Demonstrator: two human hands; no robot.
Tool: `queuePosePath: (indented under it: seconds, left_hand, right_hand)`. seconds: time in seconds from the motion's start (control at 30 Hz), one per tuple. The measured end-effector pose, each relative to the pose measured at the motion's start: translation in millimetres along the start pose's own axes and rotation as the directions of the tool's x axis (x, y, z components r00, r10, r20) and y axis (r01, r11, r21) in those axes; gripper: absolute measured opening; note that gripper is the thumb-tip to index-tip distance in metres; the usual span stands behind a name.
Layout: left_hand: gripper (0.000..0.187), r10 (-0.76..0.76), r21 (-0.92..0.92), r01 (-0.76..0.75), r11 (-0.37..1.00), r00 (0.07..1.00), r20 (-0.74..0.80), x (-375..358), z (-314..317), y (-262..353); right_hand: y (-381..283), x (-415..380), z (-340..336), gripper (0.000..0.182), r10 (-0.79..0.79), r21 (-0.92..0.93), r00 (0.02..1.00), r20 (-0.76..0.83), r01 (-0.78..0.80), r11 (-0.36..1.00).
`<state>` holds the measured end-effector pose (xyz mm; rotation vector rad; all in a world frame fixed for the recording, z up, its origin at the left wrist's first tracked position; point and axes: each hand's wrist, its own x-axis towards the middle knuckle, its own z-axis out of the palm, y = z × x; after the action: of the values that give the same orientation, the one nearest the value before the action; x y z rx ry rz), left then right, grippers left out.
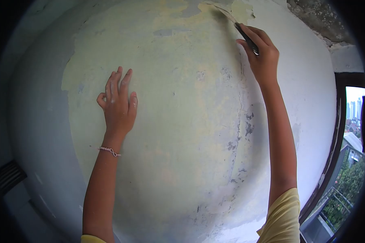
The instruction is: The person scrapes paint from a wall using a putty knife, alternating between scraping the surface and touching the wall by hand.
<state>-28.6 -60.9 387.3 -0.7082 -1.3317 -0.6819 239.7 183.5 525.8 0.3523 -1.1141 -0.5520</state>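
My right hand (263,52) is raised high on the right, its fingers closed round the dark handle of a scraper (247,38). The scraper's thin blade points up and left against the wall (162,113), close to patches of peeling paint (190,8). Lower on the left, my left hand (118,97) rests against the wall with its fingers spread and nothing in it. Whitish dust marks its fingers. A beaded bracelet (109,151) circles that wrist. Between my arms the wall shows pale yellow-green areas, a vertical crack and grey chipped spots (249,123).
A dark-framed window (341,121) on the right looks out on a railing, trees and distant buildings. Damaged, stained plaster (324,18) shows at the upper right. A dark slatted vent (10,177) lies at the lower left.
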Motion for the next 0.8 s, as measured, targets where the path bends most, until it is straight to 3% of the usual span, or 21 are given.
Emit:
queuePosePath:
  seconds: [0.03, 0.1, 0.23, 0.3, 0.7, 0.8]
  left_hand:
    - [0.063, 0.005, -0.003, -0.005, 1.000, 1.000, 0.004, 0, 0, 2]
    - [0.062, -0.039, 0.005, 0.039, 0.999, 0.999, -0.009, -1, 3, 5]
    - [0.062, -0.069, 0.021, 0.070, 0.997, 0.997, -0.036, -8, 4, 19]
    - [0.063, -0.082, -0.002, 0.082, 0.997, 0.995, -0.062, -14, 9, 27]
    - [0.063, -0.072, 0.011, 0.073, 0.997, 0.997, -0.041, -24, 10, 38]
    - [0.063, -0.043, 0.015, 0.043, 0.999, 0.998, -0.046, -26, 6, 37]
  right_hand:
    - [0, 3, 6, 0.039, 0.013, 0.008, 0.997, 0.078, -0.014, 1.000]
    - [5, 10, 27, 0.039, -0.015, -0.151, 0.986, 0.164, 0.040, 0.988]
    - [4, 27, 45, 0.039, -0.040, -0.157, 0.976, 0.213, 0.074, 0.985]
    - [2, 24, 47, 0.039, 0.059, -0.162, 0.963, 0.261, -0.017, 0.987]
    - [-11, 22, 62, 0.038, 0.132, -0.193, 0.980, 0.150, -0.102, 0.976]
    - [-6, 21, 47, 0.036, 0.091, -0.185, 0.978, 0.188, -0.055, 0.981]
